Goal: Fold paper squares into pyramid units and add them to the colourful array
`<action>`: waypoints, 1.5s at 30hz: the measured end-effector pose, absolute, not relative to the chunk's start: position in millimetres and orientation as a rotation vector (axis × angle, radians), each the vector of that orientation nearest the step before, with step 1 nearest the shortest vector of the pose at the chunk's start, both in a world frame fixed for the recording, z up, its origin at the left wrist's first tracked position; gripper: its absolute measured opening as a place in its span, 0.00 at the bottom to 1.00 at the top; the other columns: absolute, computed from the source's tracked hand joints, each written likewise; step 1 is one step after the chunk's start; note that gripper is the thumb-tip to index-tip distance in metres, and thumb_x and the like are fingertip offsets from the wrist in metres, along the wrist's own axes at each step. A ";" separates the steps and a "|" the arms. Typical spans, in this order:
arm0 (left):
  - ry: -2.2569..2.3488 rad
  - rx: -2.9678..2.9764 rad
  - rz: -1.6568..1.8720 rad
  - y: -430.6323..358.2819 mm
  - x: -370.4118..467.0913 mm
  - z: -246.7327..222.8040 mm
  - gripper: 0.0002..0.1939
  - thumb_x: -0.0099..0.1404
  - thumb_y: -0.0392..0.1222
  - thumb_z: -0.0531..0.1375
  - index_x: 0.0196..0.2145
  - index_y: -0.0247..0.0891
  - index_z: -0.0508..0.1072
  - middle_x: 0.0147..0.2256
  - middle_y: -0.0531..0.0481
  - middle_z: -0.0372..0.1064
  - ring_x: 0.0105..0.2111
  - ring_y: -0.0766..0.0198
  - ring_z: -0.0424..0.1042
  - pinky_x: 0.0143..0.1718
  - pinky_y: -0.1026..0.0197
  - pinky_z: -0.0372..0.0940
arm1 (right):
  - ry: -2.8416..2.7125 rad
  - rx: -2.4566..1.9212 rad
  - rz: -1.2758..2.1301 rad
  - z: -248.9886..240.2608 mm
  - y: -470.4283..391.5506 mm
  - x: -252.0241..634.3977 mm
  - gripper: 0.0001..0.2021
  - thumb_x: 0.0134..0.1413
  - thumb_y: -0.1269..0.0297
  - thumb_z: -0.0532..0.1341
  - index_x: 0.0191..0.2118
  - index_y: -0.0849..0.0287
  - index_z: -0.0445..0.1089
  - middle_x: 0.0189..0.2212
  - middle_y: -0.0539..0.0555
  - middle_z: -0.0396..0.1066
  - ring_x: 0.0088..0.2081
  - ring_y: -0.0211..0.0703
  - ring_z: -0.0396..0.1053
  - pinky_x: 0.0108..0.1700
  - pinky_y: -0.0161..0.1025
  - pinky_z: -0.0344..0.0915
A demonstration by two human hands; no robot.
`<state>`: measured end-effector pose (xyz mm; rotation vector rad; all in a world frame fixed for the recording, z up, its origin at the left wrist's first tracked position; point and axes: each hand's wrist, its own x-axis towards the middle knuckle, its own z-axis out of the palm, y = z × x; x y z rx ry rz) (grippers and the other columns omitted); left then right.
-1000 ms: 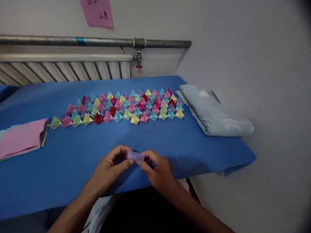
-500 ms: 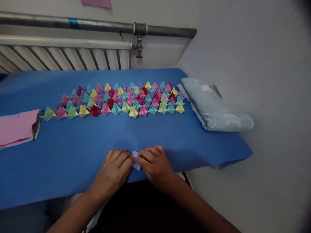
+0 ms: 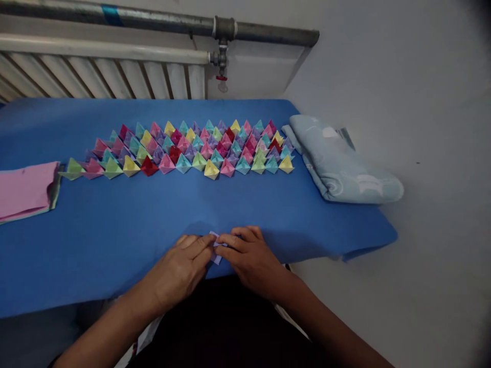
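Between my fingers, close to the near edge of the blue-covered table (image 3: 126, 220), is a small piece of folded lilac paper (image 3: 216, 258). My left hand (image 3: 184, 266) grips its left side, fingers bent. From the other side my right hand (image 3: 251, 258) presses on it with thumb and fingertips. Much of the paper is hidden under the fingers of both hands. Beyond the hands, several rows of small folded paper boats (image 3: 199, 161) stand close together in pink, yellow, green, blue, purple and red.
A stack of coloured paper (image 3: 26, 191), pink on top, lies at the left. At the right end is a folded grey-blue cloth (image 3: 345, 168) beside the wall. Behind the table run a white radiator (image 3: 115, 76) and a metal pipe (image 3: 164, 23) with a red-handled valve (image 3: 221, 77).
My fingers have shifted over the lilac paper, and less of it shows now. The left fingers reach further across it. The camera view has tilted slightly downward.
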<state>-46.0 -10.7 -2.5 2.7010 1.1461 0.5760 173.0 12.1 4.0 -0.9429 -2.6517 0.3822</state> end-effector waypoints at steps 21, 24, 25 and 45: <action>1.155 2.580 0.614 -9.4 -44.0 2.4 0.21 0.66 0.33 0.55 0.57 0.36 0.63 0.53 0.41 0.68 0.46 0.56 0.70 0.47 0.51 0.69 | -2.452 -1.007 0.539 1.9 16.1 174.7 0.14 0.57 0.73 0.59 0.49 0.56 0.68 0.47 0.53 0.73 0.49 0.47 0.63 0.51 0.47 0.55; 1.149 2.602 0.610 -9.4 -43.6 2.4 0.19 0.65 0.37 0.57 0.54 0.35 0.67 0.54 0.39 0.67 0.45 0.56 0.69 0.47 0.51 0.69 | -2.474 -1.022 0.492 2.5 16.3 174.2 0.12 0.58 0.71 0.59 0.48 0.55 0.69 0.46 0.53 0.73 0.48 0.47 0.64 0.50 0.46 0.56; 1.150 2.601 0.618 -9.5 -43.5 2.1 0.18 0.65 0.37 0.58 0.53 0.34 0.67 0.53 0.39 0.68 0.45 0.56 0.70 0.47 0.52 0.69 | -2.478 -1.021 0.483 2.7 16.4 174.0 0.11 0.59 0.71 0.58 0.48 0.55 0.70 0.46 0.53 0.73 0.48 0.47 0.64 0.50 0.46 0.56; 1.218 2.588 0.751 -12.0 -41.2 -8.6 0.14 0.68 0.34 0.55 0.51 0.34 0.70 0.51 0.41 0.70 0.42 0.60 0.71 0.43 0.55 0.71 | -2.411 -1.015 0.445 -2.2 17.4 171.8 0.08 0.63 0.71 0.55 0.44 0.58 0.69 0.43 0.55 0.73 0.43 0.45 0.65 0.45 0.44 0.58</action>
